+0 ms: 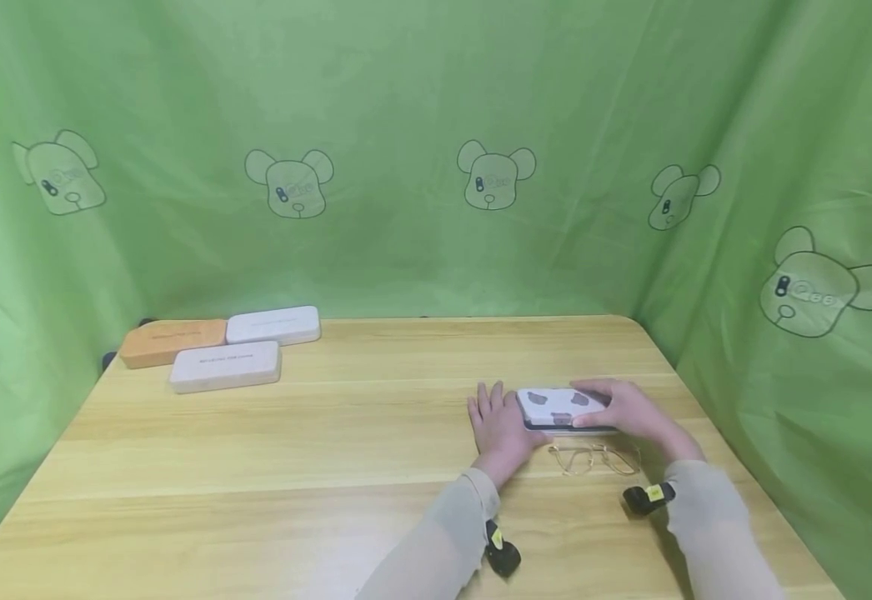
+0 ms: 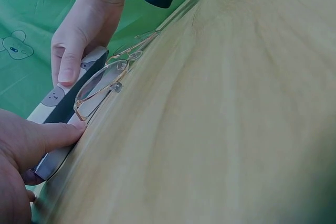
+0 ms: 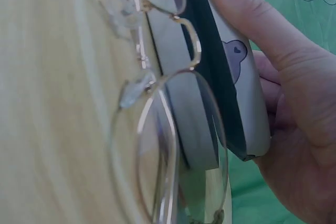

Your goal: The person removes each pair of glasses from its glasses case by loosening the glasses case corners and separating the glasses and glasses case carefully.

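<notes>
A white glasses case [image 1: 548, 407] with brown bear prints lies on the table, its lid parted slightly from the base along the front, showing a dark gap. My right hand [image 1: 631, 412] grips the lid at its right end, thumb on the front edge and fingers behind. At the left end, my left hand [image 1: 502, 429] holds the base, its thumb along the front face and its other fingers spread beside the end. Gold-rimmed glasses [image 1: 593, 458] stand just in front of the case; their lenses and nose pads show large in the right wrist view.
At the back left of the wooden table [image 1: 293, 467] lie an orange case [image 1: 173, 343] and two pale cases, one [image 1: 274, 323] behind the other [image 1: 226, 367]. A green curtain [image 1: 406, 258] printed with bear heads surrounds the table's back and sides.
</notes>
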Demonstrator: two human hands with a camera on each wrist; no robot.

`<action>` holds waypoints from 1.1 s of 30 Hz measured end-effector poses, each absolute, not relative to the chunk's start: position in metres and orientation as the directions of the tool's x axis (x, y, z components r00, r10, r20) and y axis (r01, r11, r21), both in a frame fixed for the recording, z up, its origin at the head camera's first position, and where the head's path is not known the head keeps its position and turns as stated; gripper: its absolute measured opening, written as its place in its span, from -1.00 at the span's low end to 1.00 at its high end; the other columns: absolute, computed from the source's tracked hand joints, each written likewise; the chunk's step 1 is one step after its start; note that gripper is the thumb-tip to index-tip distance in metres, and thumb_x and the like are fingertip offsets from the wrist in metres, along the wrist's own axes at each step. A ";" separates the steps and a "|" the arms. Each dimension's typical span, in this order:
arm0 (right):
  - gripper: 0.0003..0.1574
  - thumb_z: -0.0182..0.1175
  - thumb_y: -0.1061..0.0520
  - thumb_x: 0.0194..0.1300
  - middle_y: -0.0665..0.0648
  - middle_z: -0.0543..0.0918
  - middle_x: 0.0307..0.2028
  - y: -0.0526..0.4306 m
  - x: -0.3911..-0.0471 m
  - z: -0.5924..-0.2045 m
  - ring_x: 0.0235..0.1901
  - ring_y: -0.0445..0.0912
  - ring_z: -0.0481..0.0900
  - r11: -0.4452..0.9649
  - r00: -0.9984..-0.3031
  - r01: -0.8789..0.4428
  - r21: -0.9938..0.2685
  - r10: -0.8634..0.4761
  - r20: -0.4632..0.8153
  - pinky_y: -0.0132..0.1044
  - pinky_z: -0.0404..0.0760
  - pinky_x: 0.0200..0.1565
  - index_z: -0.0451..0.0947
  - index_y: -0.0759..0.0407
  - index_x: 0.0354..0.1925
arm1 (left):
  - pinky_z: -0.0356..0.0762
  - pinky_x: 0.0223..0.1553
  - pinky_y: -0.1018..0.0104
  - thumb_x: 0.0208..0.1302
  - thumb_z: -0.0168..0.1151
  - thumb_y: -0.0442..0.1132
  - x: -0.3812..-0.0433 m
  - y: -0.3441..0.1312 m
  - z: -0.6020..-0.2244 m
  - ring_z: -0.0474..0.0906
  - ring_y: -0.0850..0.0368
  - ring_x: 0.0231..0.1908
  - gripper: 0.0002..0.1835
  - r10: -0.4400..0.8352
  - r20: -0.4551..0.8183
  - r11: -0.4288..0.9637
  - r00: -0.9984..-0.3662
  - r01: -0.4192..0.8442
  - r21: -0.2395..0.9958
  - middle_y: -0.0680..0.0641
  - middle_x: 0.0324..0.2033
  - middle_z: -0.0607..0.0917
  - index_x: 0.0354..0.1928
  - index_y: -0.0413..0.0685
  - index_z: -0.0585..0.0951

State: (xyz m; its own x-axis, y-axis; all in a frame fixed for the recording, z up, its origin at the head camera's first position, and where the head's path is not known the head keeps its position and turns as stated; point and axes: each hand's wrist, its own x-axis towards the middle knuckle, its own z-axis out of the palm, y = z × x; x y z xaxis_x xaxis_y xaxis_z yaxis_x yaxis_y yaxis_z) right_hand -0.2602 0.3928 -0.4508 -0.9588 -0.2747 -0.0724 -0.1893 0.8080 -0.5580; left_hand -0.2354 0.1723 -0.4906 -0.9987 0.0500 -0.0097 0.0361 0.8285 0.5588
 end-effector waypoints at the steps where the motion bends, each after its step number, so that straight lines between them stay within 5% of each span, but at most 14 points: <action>1: 0.09 0.46 -0.31 -0.12 0.36 0.51 0.24 0.393 -0.260 -0.452 0.15 0.22 0.51 0.807 -0.959 -0.191 -0.559 -0.274 -0.068 0.26 0.40 0.21 0.41 0.13 0.32 | -0.21 0.54 -0.06 -0.28 0.49 0.35 -0.235 0.172 -0.491 -0.10 -0.08 0.54 0.04 0.051 -0.009 0.827 -0.999 0.037 0.561 -0.01 0.48 0.23 0.31 0.05 0.43; 33: 0.00 0.54 -0.14 -0.18 0.29 0.60 0.15 0.382 -0.251 -0.452 0.11 0.17 0.54 0.791 -0.952 -0.236 -0.565 -0.304 -0.027 0.23 0.41 0.23 0.48 0.17 0.24 | -0.16 0.53 -0.10 -0.28 0.51 0.32 -0.233 0.169 -0.487 -0.04 -0.11 0.53 0.01 0.056 0.009 0.820 -0.998 0.051 0.570 -0.04 0.46 0.26 0.28 0.04 0.45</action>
